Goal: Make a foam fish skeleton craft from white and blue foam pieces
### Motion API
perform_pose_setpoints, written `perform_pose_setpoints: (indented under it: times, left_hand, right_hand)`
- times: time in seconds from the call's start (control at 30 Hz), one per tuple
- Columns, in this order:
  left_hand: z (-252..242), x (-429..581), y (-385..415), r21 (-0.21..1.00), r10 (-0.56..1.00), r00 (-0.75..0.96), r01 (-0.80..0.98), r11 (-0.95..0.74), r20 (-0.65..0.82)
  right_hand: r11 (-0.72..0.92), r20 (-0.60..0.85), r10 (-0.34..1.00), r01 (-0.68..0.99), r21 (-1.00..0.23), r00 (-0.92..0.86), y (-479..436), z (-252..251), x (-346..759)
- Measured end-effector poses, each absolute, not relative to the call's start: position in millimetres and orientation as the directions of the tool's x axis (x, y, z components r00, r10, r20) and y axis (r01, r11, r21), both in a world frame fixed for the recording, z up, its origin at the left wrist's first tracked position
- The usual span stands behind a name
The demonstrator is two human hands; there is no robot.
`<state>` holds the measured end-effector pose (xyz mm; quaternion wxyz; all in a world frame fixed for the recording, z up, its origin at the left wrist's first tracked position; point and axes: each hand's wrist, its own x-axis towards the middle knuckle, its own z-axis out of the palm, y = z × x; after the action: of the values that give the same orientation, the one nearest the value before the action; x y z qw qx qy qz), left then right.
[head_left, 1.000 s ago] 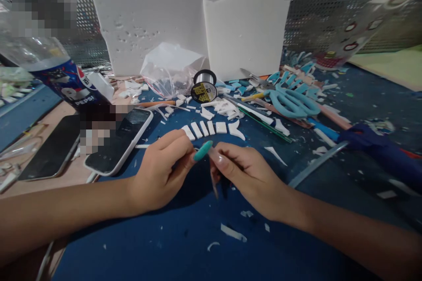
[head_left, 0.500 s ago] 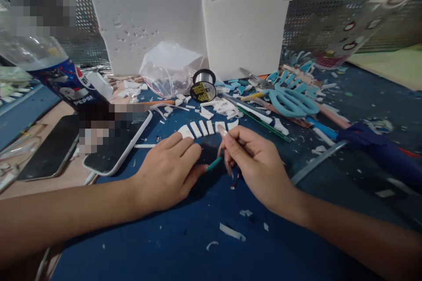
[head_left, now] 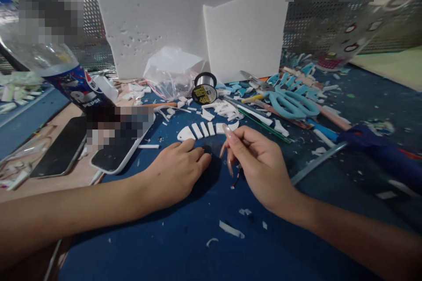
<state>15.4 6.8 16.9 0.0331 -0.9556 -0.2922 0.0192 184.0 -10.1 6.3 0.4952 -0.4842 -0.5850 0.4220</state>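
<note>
White pieces are laid in a shallow, fish-like arc on the blue mat: a tapered head bearing a small round mark, three narrow slats set slightly apart, then a block and curved tail, partly covered by the right hand. Its fingers are bent toward the thumb; the left hand is loosely curled nearest the head. Whether anything is pinched by either cannot be told.
</note>
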Motion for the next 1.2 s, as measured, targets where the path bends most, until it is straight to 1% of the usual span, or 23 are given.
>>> perform_pose_setpoints:
  times: [0.07,0.13,0.17,0.23,0.3,0.37,0.43,0.5,0.6,0.7,0.8,0.93,1.03,1.2]
  left_hand:
    - [13.3,13.6,5.3,-0.067,0.562,0.824,0.567,-0.821,0.073]
    - [10.4,11.7,2.2,-0.011,0.557,0.802,0.572,-0.820,0.218]
    - [9.8,10.7,0.3,0.058,0.557,0.780,0.566,-0.822,0.286]
    - [10.3,9.1,-3.1,0.275,0.593,0.718,0.526,-0.805,0.364]
    - [12.5,7.6,-4.7,0.533,0.678,0.656,0.462,-0.709,0.333]
    - [14.2,6.6,-3.4,0.748,0.771,0.593,0.399,-0.530,0.230]
    - [14.1,6.4,0.4,0.893,0.839,0.532,0.316,-0.320,0.112]
    - [12.2,7.0,5.3,0.969,0.877,0.479,0.206,-0.137,0.023]
    - [8.6,8.5,10.6,0.997,0.897,0.440,0.071,0.013,-0.043]
    - [7.3,9.4,12.0,0.999,0.892,0.450,0.011,0.044,-0.045]
    - [8.3,9.9,11.6,0.998,0.880,0.471,0.005,0.063,-0.058]
    - [9.5,10.7,11.2,0.998,0.879,0.474,0.061,0.028,-0.053]
    - [8.7,11.1,11.5,0.997,0.880,0.473,0.071,-0.004,-0.031]
    - [5.7,9.8,12.5,0.994,0.884,0.467,0.096,-0.060,0.008]
  right_hand:
    - [0.181,0.178,0.983,0.145,-0.973,-0.037,-10.2,6.3,184.4]
    - [0.200,0.197,0.980,0.140,-0.970,-0.037,-10.8,6.6,184.7]
    - [0.213,0.209,0.977,0.137,-0.967,-0.042,-11.2,7.0,184.9]
    - [0.230,0.225,0.973,0.129,-0.965,-0.054,-12.2,8.1,185.0]
    - [0.233,0.227,0.972,0.120,-0.965,-0.064,-12.9,9.4,185.1]
    - [0.235,0.229,0.972,0.122,-0.964,-0.061,-13.4,10.5,185.3]
    - [0.228,0.222,0.973,0.124,-0.966,-0.060,-13.5,11.2,185.6]
    - [0.211,0.203,0.976,0.116,-0.971,-0.075,-13.7,11.4,186.0]
    - [0.213,0.200,0.973,0.115,-0.970,-0.118,-14.4,10.7,186.9]
    - [0.283,0.258,0.953,0.162,-0.945,-0.158,-15.3,9.7,187.6]
    - [0.336,0.299,0.936,0.219,-0.916,-0.187,-15.9,9.5,187.4]
    - [0.346,0.298,0.929,0.230,-0.910,-0.218,-16.4,11.0,186.3]
    - [0.305,0.252,0.934,0.197,-0.932,-0.255,-16.4,12.3,185.9]
    - [0.118,0.092,0.930,0.053,-0.992,-0.356,-15.0,13.5,185.5]
